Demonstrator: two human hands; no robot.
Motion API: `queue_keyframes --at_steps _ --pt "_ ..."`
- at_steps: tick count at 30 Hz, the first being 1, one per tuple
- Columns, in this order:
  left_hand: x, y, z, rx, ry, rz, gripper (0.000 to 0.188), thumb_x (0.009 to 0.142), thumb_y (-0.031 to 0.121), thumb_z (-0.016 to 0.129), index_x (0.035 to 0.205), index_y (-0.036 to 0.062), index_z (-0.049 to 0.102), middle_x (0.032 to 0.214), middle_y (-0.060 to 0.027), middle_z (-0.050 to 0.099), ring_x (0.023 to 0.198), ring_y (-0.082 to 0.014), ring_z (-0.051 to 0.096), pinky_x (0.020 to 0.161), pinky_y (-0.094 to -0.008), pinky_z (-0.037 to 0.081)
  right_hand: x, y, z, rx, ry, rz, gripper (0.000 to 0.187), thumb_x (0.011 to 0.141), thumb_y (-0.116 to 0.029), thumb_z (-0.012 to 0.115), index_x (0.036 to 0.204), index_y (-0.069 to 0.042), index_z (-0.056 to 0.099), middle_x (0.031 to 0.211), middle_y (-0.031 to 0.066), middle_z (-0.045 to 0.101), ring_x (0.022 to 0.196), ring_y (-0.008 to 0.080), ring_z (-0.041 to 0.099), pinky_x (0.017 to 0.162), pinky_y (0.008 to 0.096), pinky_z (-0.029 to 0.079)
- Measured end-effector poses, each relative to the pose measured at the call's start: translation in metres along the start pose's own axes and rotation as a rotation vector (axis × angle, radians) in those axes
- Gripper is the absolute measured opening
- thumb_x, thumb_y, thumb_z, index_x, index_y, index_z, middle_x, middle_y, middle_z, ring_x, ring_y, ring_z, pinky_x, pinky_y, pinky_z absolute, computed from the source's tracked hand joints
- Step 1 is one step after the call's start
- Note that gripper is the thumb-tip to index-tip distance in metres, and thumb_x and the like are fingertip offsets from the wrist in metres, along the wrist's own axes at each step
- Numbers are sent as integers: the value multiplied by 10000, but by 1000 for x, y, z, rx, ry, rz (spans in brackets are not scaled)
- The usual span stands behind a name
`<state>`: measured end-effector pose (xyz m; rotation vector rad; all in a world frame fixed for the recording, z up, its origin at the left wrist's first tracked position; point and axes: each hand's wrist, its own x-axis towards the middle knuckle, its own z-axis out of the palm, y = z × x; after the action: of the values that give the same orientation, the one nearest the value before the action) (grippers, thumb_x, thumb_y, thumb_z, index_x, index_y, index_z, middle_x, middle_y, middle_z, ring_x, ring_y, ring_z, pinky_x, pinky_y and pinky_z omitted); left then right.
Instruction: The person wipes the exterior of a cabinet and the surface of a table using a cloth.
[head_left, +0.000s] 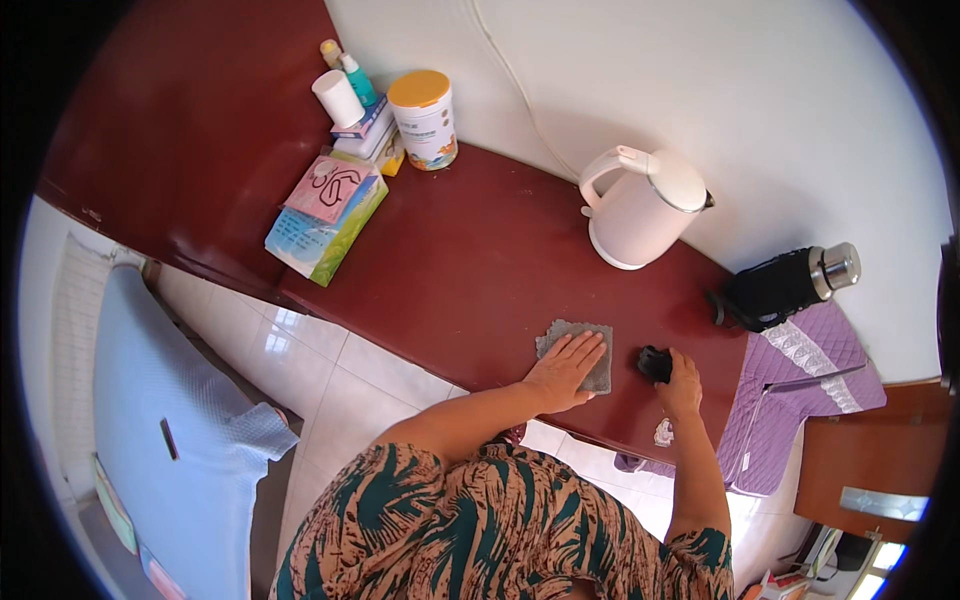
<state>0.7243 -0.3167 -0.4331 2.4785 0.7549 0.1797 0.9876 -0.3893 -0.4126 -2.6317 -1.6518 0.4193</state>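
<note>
My left hand (566,373) lies flat, fingers stretched out, on a grey cloth (598,372) spread on the dark red tabletop (480,270). To its right, my right hand (682,384) grips a small black object (655,363) whose kind I cannot make out. That object is at the tabletop, a short way from the cloth. A small whitish crumpled scrap or mark (664,432) shows below my right hand, near the table's front edge.
A pale pink electric kettle (645,215) stands by the wall, with a black flask (780,288) to its right. Farther left are a white tub with a yellow lid (424,125), stacked boxes (325,215) and small bottles (360,80). A purple quilted cover (790,390) hangs at the right end.
</note>
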Motion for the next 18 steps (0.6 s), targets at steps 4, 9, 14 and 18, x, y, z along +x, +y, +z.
queue_keyframes --at_steps 4,9,14,18 --pt "-32 -18 -29 -247 167 -16 655 912 303 574 1462 53 321 1497 -175 340 1433 -310 242 1177 -448 162 -4 -37 -22 100 38 -33 650 698 -137 779 1288 -126 508 1222 128 552 1154 340 536 956 433 468" --pt "-93 -66 -47 -148 462 -165 460 858 176 599 1290 33 533 1361 -161 513 1323 -345 419 1096 -464 299 2 -116 -30 225 164 -227 587 732 -206 758 1260 -102 523 1141 142 575 1094 338 563 917 432 482" --pt "-124 -109 -56 246 605 -665 717 866 349 618 1428 -6 349 1516 -192 307 1418 -386 237 1119 -525 226 11 -219 -21 148 3 -460 595 722 -272 774 1236 -81 543 1110 137 586 1075 317 572 913 421 477" --pt "-135 -127 -47 338 409 -727 935 875 557 558 1479 -61 202 1564 -224 175 1454 -399 126 1143 -544 160 16 -271 9 78 14 -640 596 700 -256 785 1205 -42 553 1067 131 591 1026 294 581 859 398 489"
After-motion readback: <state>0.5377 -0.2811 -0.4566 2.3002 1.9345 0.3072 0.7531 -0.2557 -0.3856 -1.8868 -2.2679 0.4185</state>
